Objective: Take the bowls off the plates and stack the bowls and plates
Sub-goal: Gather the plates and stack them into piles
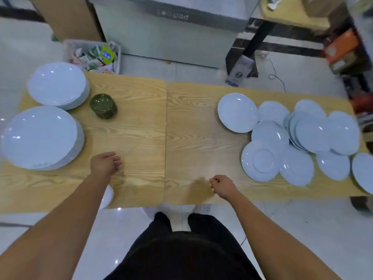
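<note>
Two stacks of white plates stand at the table's left: a large one (39, 137) nearer me and a smaller one (57, 84) behind it. A stack of dark green bowls (103, 106), turned upside down, sits just right of the far stack. Several loose white plates (238, 112) lie overlapping on the right half; one (261, 161) is face down. My left hand (106, 163) hovers over the wood near the large stack, fingers loosely curled, holding nothing. My right hand (221, 186) hangs near the front edge, also loosely curled and empty. A white dish (107, 197) is partly hidden under my left forearm.
Two wooden tables (141, 128) butt together with a seam down the middle. Beyond the far edge stand a bin of wrappers (94, 56), a grey cabinet (171, 31) and a black table leg (248, 51). White tiled floor lies below.
</note>
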